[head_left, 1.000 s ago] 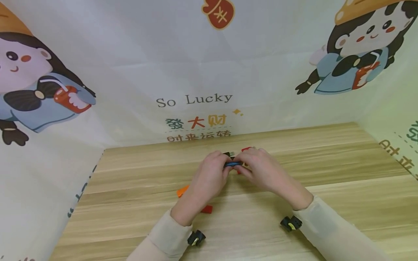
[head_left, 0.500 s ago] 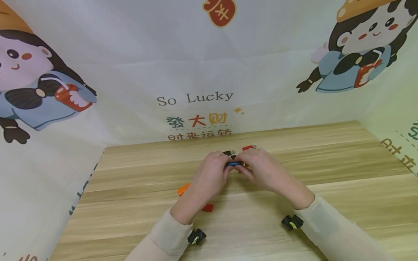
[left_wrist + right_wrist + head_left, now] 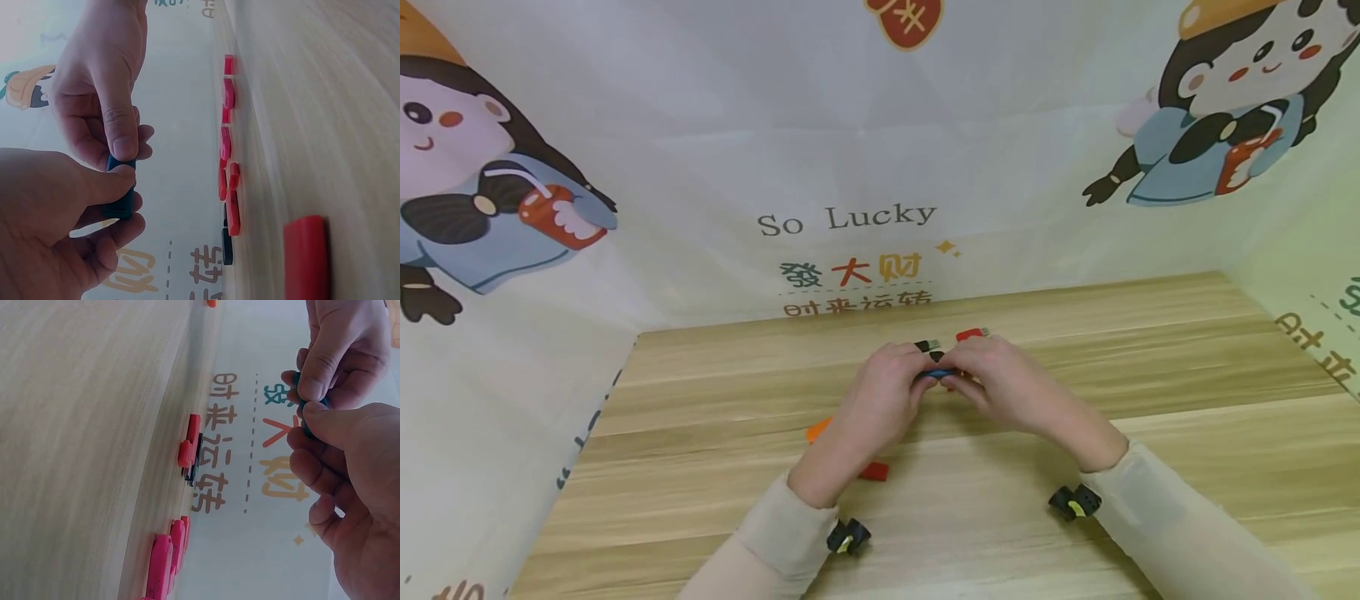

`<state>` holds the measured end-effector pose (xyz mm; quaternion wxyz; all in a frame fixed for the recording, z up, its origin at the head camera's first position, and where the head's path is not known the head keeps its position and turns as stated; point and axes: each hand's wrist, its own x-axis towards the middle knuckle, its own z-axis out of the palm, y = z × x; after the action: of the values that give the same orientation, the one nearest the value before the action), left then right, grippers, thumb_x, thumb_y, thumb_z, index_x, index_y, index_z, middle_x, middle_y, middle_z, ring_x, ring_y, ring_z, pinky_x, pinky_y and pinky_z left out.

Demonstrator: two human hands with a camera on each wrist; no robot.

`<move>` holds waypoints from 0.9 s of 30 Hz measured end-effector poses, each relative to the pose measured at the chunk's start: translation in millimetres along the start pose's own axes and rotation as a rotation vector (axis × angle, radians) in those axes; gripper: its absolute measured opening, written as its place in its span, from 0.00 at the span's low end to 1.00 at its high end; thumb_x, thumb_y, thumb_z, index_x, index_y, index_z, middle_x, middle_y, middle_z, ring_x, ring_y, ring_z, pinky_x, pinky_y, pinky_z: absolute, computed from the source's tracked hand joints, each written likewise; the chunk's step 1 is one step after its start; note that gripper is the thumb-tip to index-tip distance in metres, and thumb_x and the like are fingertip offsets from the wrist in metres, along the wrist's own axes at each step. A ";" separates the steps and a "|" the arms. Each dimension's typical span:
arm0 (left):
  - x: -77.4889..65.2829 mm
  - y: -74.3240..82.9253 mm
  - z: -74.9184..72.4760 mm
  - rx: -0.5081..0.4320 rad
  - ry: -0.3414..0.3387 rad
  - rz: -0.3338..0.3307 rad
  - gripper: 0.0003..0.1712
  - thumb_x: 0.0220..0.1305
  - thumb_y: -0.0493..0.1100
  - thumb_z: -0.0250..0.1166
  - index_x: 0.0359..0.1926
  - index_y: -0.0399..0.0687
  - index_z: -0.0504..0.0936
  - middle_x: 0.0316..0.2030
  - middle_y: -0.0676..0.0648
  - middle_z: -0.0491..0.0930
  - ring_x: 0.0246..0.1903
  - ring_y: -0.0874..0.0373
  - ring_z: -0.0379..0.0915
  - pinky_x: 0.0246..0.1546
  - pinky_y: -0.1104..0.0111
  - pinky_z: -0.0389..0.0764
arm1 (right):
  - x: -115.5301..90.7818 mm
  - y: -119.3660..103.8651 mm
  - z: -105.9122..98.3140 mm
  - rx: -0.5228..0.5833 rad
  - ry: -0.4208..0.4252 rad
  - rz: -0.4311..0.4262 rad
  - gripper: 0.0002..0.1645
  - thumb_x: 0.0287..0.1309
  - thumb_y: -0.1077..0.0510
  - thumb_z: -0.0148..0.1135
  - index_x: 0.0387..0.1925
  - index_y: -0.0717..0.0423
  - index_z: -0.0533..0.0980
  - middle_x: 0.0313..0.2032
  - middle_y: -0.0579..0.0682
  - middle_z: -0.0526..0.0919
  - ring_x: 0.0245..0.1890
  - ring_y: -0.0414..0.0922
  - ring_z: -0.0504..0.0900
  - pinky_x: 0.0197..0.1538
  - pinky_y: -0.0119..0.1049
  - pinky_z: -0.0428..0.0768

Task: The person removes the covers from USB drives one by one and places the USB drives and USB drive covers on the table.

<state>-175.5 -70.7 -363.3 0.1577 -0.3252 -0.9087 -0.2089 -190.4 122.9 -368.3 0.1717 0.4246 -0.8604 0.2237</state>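
Observation:
Both hands meet over the far middle of the table, raised clear of it, around a small dark blue USB stick. My left hand pinches one end between thumb and fingers. The other end is pinched by the thumb and fingers of my right hand. No metal plug shows on the stick, and fingertips hide much of it. Beyond the hands, a black USB stick and a red USB stick lie with metal plugs bare.
A row of small red and pink pieces lies on the wooden table near the hands. Under the left forearm are an orange piece and a red piece. A printed cloth hangs behind the table.
The head view has tilted slightly. Both hands keep their pinch on the blue USB stick, with only slight finger movement.

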 end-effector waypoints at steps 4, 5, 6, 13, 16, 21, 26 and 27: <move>0.2 -1.0 -0.9 -0.012 0.001 0.021 0.05 0.62 0.39 0.66 0.39 0.47 0.85 0.37 0.53 0.82 0.38 0.60 0.75 0.44 0.68 0.76 | -0.8 0.9 -1.0 0.022 0.001 -0.010 0.06 0.58 0.58 0.66 0.38 0.53 0.82 0.35 0.43 0.84 0.36 0.38 0.81 0.44 0.38 0.78; 0.2 -1.2 -1.2 -0.015 0.002 0.026 0.05 0.62 0.39 0.66 0.39 0.47 0.85 0.37 0.53 0.82 0.38 0.60 0.75 0.44 0.68 0.76 | -0.9 1.1 -1.3 0.029 0.003 -0.014 0.06 0.58 0.58 0.67 0.38 0.53 0.83 0.35 0.43 0.84 0.36 0.39 0.81 0.44 0.38 0.78; 0.3 -1.2 -1.5 -0.017 0.003 0.030 0.04 0.61 0.39 0.66 0.38 0.47 0.85 0.37 0.53 0.82 0.38 0.60 0.75 0.44 0.68 0.76 | -1.2 1.3 -1.7 0.034 0.004 -0.016 0.07 0.58 0.59 0.67 0.39 0.53 0.83 0.36 0.44 0.84 0.36 0.39 0.81 0.44 0.38 0.78; 0.1 0.1 -3.0 -0.024 0.002 0.034 0.05 0.61 0.39 0.66 0.38 0.47 0.86 0.37 0.53 0.82 0.39 0.60 0.75 0.44 0.68 0.76 | -0.9 0.9 -4.2 0.049 -0.001 -0.023 0.08 0.58 0.59 0.67 0.40 0.54 0.83 0.37 0.44 0.84 0.37 0.39 0.81 0.45 0.38 0.79; 0.2 0.2 -3.3 -0.022 -0.002 0.035 0.05 0.61 0.39 0.66 0.39 0.48 0.86 0.38 0.53 0.82 0.39 0.60 0.76 0.45 0.68 0.76 | -1.1 1.0 -4.7 0.049 -0.006 -0.025 0.08 0.58 0.59 0.67 0.40 0.54 0.83 0.37 0.44 0.85 0.38 0.39 0.82 0.45 0.38 0.79; 0.1 -0.3 -3.3 -0.024 -0.010 0.029 0.05 0.61 0.39 0.66 0.39 0.47 0.86 0.38 0.53 0.82 0.39 0.60 0.75 0.45 0.69 0.76 | -1.2 1.2 -5.2 0.043 -0.022 -0.021 0.09 0.58 0.59 0.67 0.41 0.54 0.83 0.38 0.45 0.85 0.38 0.39 0.82 0.45 0.38 0.79; -0.2 -0.7 -3.2 -0.022 -0.010 0.019 0.05 0.62 0.39 0.66 0.39 0.47 0.85 0.38 0.53 0.82 0.39 0.60 0.75 0.44 0.69 0.76 | -1.2 1.4 -5.3 0.035 -0.029 -0.014 0.09 0.58 0.59 0.67 0.41 0.55 0.83 0.37 0.45 0.85 0.38 0.39 0.82 0.45 0.38 0.79; -0.4 -0.7 -3.1 -0.021 -0.010 0.018 0.05 0.62 0.39 0.66 0.39 0.47 0.85 0.38 0.53 0.82 0.39 0.59 0.75 0.44 0.69 0.76 | -1.1 1.3 -5.4 0.033 -0.029 -0.012 0.09 0.57 0.59 0.67 0.41 0.55 0.83 0.37 0.45 0.85 0.37 0.39 0.82 0.45 0.38 0.79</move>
<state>-175.3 -72.9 -361.0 0.1515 -0.3360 -0.9043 -0.2155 -190.2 127.2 -364.6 0.1534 0.4358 -0.8564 0.2305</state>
